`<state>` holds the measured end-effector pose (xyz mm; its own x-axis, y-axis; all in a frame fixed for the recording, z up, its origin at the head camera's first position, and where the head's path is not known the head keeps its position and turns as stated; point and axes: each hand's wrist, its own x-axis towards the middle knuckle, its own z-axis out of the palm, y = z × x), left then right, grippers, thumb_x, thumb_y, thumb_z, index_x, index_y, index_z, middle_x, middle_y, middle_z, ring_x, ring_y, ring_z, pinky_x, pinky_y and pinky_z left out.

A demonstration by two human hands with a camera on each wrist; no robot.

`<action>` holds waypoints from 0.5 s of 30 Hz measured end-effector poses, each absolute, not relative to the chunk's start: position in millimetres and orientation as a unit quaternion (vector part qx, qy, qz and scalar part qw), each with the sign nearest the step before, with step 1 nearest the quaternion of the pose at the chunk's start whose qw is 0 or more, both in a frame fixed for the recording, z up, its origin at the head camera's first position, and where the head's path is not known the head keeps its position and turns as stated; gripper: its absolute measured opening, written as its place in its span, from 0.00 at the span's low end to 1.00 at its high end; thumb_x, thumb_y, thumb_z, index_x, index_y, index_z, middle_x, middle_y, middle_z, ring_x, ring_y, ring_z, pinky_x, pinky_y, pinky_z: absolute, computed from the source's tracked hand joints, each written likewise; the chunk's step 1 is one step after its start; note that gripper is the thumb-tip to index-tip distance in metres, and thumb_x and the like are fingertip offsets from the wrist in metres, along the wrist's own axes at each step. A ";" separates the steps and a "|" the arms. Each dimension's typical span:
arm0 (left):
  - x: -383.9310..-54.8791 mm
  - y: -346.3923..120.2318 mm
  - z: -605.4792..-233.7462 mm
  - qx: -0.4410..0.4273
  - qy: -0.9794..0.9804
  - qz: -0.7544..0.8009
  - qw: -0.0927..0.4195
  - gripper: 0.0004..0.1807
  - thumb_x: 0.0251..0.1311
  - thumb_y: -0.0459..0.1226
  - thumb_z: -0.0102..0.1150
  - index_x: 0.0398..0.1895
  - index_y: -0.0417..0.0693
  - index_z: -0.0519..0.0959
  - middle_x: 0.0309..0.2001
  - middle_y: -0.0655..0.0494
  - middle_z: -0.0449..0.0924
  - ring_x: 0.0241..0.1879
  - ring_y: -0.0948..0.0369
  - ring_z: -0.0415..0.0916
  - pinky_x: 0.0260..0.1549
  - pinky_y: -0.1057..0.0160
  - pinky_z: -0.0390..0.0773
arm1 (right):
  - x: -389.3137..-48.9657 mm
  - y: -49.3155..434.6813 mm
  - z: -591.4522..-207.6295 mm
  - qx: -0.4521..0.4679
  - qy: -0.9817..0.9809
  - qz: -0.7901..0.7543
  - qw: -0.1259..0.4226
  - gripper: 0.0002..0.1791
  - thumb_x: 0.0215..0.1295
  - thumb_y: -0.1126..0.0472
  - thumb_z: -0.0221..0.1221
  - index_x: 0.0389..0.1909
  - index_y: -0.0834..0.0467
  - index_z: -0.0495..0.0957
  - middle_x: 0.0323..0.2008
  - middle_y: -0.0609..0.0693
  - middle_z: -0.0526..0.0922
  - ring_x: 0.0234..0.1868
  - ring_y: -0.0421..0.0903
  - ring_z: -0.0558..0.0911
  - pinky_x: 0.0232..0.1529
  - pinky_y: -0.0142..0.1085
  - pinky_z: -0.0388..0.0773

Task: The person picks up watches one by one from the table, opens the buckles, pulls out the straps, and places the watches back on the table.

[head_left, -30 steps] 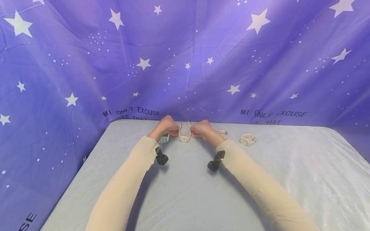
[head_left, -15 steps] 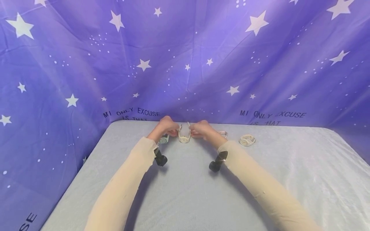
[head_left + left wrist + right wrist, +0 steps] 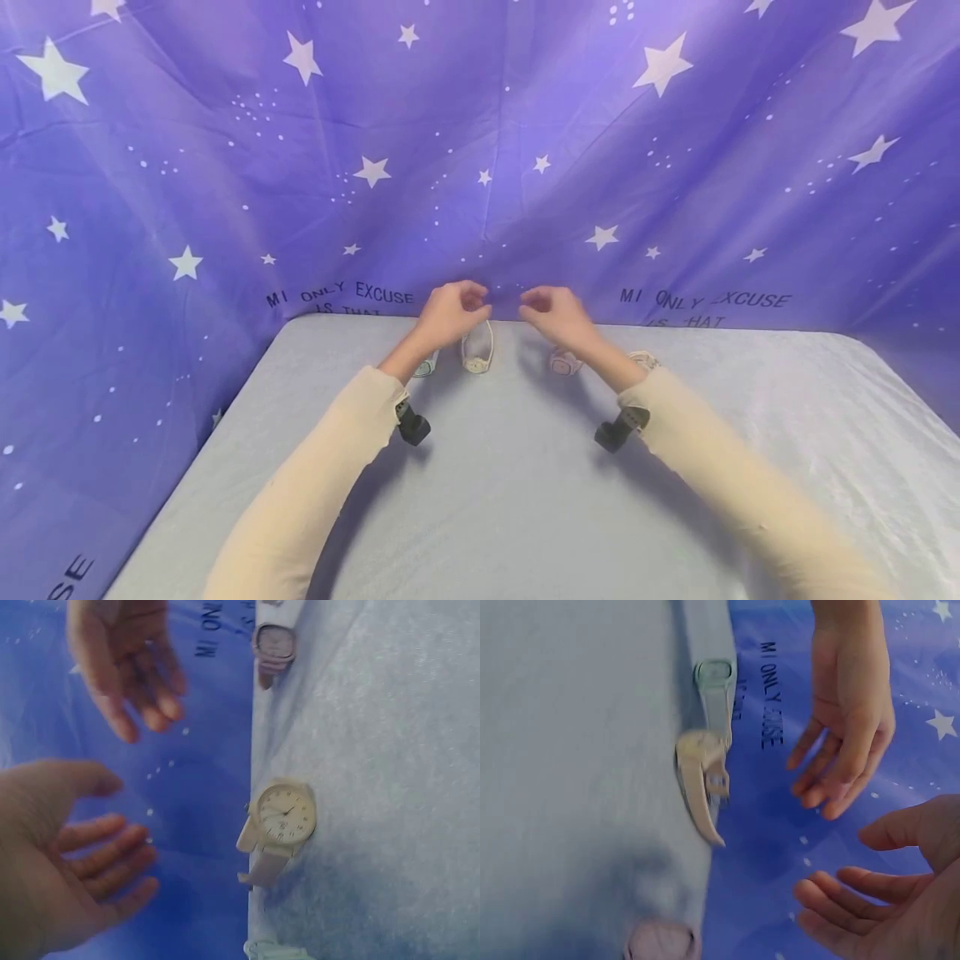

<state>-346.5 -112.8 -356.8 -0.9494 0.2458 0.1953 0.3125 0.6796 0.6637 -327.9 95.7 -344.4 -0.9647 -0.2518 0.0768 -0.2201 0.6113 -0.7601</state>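
Note:
Both bare hands are raised above the far part of the table, apart from each other and holding nothing. My left hand (image 3: pixel 453 312) has loosely bent fingers and hovers just above a cream wristwatch (image 3: pixel 477 365). That watch sits dial up with its strap unfastened; its round face (image 3: pixel 285 814) shows clearly in the left wrist view. Over a pink wristwatch (image 3: pixel 564 363) hovers my right hand (image 3: pixel 558 317), its fingers relaxed. Partly behind the left wrist is a pale green wristwatch (image 3: pixel 426 368).
Another light wristwatch (image 3: pixel 643 359) lies further right, half covered by the right forearm. A grey-white cloth covers the table (image 3: pixel 495 500). Behind its far edge hangs a purple curtain (image 3: pixel 480 125) with white stars.
Both hands have let go of the cream watch's strap ends and risen. The right hand has drawn away to the right, uncovering the pink watch. The cream watch stays in place.

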 end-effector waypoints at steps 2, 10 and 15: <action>-344.5 -105.3 -357.7 -0.193 -0.909 -0.364 0.069 0.23 0.64 0.40 0.65 0.60 0.41 0.79 0.53 0.45 0.85 0.55 0.50 0.82 0.60 0.53 0.80 | -323.1 105.8 -341.7 -0.146 0.905 -0.400 -0.023 0.23 0.73 0.61 0.57 0.64 0.67 0.74 0.59 0.66 0.81 0.60 0.62 0.81 0.65 0.54 0.77; -339.8 -77.4 -362.5 -0.321 -0.919 -0.195 0.120 0.32 0.62 0.45 0.65 0.69 0.46 0.73 0.64 0.50 0.78 0.64 0.52 0.73 0.66 0.51 0.75 | -307.9 142.9 -349.9 -0.181 0.939 -0.265 -0.122 0.36 0.70 0.56 0.59 0.73 0.67 0.62 0.65 0.68 0.75 0.63 0.65 0.77 0.64 0.59 0.76; -341.3 -62.3 -371.2 -0.381 -0.912 -0.085 0.122 0.36 0.63 0.49 0.63 0.71 0.44 0.69 0.67 0.48 0.74 0.68 0.50 0.69 0.69 0.49 0.72 | -302.5 160.3 -363.1 -0.205 0.955 -0.161 -0.140 0.43 0.66 0.50 0.62 0.73 0.71 0.60 0.67 0.71 0.71 0.67 0.68 0.73 0.68 0.60 0.72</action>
